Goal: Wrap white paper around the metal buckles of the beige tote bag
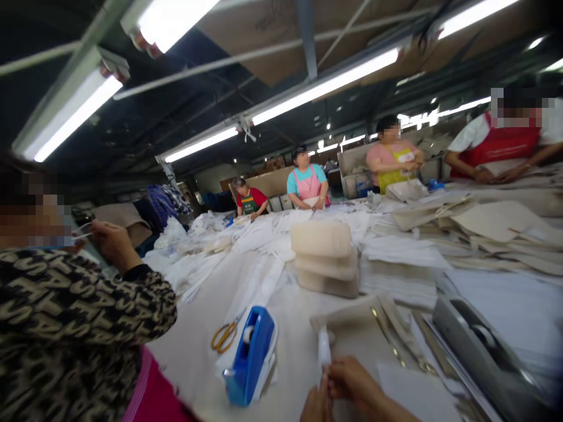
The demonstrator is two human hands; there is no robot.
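Note:
At the lower edge of the head view, my left hand point(314, 405) and my right hand point(354, 381) are close together, fingers pinched. Between them stands a narrow white wrapped strip point(324, 349), its material too blurred to tell. Both hands are closed on its lower end. Just beyond it lies a beige fabric piece point(352, 319) with a gold-coloured zipper point(385, 334) along its right side. A blue tape dispenser point(253, 357) sits left of my hands, with orange-handled scissors point(224, 338) beside it.
A large grey tape dispenser point(488, 351) is at the right. Behind my hands rise a stack of beige pieces point(325, 255) and white sheets point(398, 275). A co-worker in a patterned sleeve point(88, 299) is close on my left. Several people work along the table's far side.

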